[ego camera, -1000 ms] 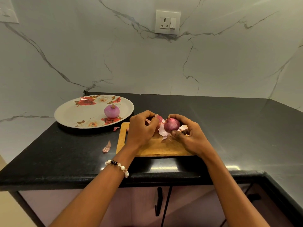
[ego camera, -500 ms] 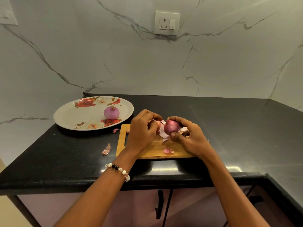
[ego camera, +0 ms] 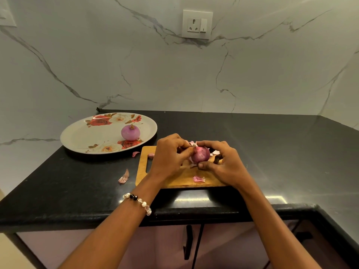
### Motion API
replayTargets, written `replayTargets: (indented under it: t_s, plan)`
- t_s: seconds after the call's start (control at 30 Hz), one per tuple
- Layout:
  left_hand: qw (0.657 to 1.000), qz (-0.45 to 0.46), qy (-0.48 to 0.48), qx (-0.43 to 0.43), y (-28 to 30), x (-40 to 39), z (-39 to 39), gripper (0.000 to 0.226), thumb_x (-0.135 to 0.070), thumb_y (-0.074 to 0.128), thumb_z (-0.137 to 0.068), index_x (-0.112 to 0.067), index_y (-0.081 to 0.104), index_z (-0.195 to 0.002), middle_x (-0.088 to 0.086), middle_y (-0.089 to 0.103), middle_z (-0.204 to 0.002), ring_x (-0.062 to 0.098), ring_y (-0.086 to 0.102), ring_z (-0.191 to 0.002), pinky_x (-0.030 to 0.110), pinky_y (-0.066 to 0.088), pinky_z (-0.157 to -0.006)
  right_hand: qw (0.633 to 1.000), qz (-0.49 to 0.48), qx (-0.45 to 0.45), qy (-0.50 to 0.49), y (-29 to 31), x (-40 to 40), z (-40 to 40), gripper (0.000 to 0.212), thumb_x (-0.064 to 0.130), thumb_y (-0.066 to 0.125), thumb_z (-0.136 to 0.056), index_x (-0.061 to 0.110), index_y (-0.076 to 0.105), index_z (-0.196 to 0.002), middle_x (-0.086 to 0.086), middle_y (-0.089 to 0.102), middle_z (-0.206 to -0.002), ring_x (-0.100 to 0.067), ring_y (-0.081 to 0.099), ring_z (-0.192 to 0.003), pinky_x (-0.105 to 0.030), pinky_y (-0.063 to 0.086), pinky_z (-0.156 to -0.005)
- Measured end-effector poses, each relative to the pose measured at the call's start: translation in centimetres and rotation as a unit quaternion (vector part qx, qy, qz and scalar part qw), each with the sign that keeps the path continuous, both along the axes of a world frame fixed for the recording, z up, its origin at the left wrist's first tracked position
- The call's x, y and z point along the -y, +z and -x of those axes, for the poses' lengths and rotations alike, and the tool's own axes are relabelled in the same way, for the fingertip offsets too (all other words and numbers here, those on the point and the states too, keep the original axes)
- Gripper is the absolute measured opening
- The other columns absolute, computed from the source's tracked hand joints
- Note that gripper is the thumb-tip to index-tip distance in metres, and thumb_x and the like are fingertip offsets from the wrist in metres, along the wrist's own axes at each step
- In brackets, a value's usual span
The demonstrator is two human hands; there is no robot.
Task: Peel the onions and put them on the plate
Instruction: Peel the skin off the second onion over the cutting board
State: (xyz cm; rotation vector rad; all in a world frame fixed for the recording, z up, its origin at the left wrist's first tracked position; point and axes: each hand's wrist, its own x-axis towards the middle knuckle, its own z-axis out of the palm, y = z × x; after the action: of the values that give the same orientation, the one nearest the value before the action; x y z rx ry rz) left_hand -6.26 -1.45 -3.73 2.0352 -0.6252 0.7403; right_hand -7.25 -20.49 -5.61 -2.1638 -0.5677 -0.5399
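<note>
My right hand (ego camera: 223, 162) grips the red onion (ego camera: 201, 156) above the cutting board (ego camera: 174, 179), my left hand (ego camera: 171, 154) pinching skin at its top; peeled onion (ego camera: 130, 132) sits on the plate (ego camera: 81, 136) at ten o'clock

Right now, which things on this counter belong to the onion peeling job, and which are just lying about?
Part of the job:
- red onion, held by left hand and right hand
- peeled onion on floral plate
- wooden cutting board

Lying about:
- loose peel scraps
- wall socket
- beaded bracelet
</note>
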Motion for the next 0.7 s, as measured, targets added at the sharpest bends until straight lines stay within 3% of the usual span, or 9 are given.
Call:
replayTargets:
  t_s: [0.3, 0.53, 0.7]
  plan:
    - [1.000, -0.013, 0.007, 0.007, -0.19, 0.46, -0.17, 0.012, -0.011, 0.072, -0.080, -0.009, 0.063, -0.072, -0.002, 0.056, -0.073, 0.008, 0.050, -0.062, 0.011, 0.041, -0.057, 1.000, 0.012, 0.009, -0.003, -0.05, -0.18, 0.03, 0.058, 0.018, 0.087, -0.072, 0.022, 0.065, -0.125, 0.009, 0.065, -0.112, -0.007, 0.052, -0.099, -0.010, 0.041, -0.074]
    - [0.999, -0.033, 0.011, 0.008, -0.54, 0.83, -0.79, 0.010, -0.012, 0.067, -0.084, -0.010, 0.060, -0.077, -0.001, 0.056, -0.080, 0.006, 0.050, -0.066, 0.009, 0.040, -0.057, 1.000, 0.010, 0.008, -0.002, 0.03, -0.24, 0.03, 0.057, 0.020, 0.086, -0.074, 0.024, 0.063, -0.125, 0.015, 0.062, -0.112, -0.004, 0.051, -0.099, -0.010, 0.040, -0.075]
    - [0.999, -0.015, 0.006, 0.031, -0.42, 0.67, -0.45, 0.008, -0.012, 0.066, -0.084, -0.007, 0.061, -0.080, 0.003, 0.049, -0.110, 0.010, 0.056, -0.082, 0.013, 0.049, -0.070, 1.000, 0.006, 0.013, -0.005, 0.05, -0.33, 0.08, 0.055, 0.021, 0.085, -0.075, 0.024, 0.062, -0.126, 0.018, 0.060, -0.110, -0.007, 0.051, -0.099, -0.013, 0.040, -0.074]
